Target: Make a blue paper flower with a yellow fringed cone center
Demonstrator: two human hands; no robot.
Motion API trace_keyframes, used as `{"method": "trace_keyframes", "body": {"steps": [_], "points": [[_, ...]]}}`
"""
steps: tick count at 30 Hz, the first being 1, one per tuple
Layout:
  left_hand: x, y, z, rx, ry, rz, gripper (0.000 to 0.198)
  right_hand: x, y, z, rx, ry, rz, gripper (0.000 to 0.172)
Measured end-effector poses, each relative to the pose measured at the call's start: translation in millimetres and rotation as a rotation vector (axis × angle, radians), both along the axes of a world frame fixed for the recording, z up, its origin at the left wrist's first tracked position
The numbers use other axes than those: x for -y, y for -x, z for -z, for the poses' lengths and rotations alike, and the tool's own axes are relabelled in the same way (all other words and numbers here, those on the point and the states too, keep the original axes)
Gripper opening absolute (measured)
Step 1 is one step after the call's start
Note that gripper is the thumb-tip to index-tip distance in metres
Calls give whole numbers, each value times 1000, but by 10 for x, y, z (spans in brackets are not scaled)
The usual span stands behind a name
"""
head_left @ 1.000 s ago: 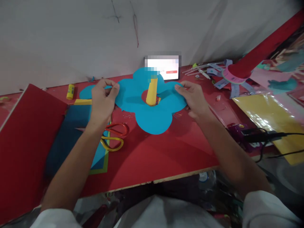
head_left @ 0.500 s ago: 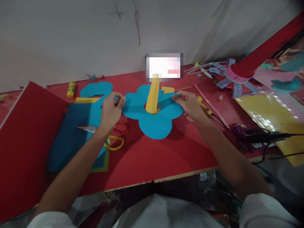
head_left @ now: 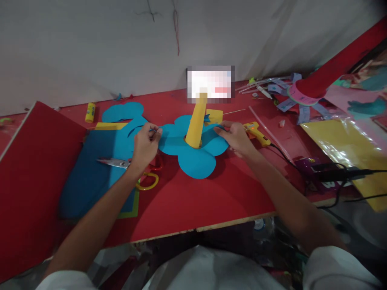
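Observation:
A blue paper flower point(head_left: 197, 164) with rounded petals spans the space between my hands over the red table. Through a hole in its middle stands a yellow paper cone point(head_left: 195, 128), tilted slightly to the right at its top. My left hand point(head_left: 147, 144) pinches the flower's left petal between thumb and fingers. On the opposite side, my right hand point(head_left: 237, 139) grips the right petal the same way. Scissors point(head_left: 146, 181) with red and yellow handles lie beside my left wrist, partly covered by it. Just past my right hand is a yellow glue gun point(head_left: 256, 135).
Blue paper sheets point(head_left: 90, 173) lie at left, beside a raised red panel point(head_left: 36, 177). A glue stick point(head_left: 90, 112) stands behind them. At right are a purple box point(head_left: 305, 165) with black cables and a yellow sheet point(head_left: 347, 149) in clear plastic. A blurred screen point(head_left: 210, 82) leans at the wall.
The flower has come down around the cone, and its side petals bend more. My hands have drawn slightly closer together and lower. More of the glue gun shows.

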State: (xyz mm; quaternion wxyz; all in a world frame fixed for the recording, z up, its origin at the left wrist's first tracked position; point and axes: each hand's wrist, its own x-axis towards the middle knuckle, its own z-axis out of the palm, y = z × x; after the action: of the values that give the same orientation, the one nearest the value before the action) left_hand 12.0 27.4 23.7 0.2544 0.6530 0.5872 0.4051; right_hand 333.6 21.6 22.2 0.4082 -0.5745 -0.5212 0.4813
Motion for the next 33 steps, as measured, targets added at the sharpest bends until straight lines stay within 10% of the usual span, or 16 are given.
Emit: {"method": "trace_keyframes", "body": {"steps": [24, 33], "points": [[79, 126, 219, -486, -93, 23, 21, -72, -50, 269, 646, -320, -110, 24], [272, -46, 2, -767, -298, 68, 39, 219, 41, 136, 1005, -463, -19, 42]]}}
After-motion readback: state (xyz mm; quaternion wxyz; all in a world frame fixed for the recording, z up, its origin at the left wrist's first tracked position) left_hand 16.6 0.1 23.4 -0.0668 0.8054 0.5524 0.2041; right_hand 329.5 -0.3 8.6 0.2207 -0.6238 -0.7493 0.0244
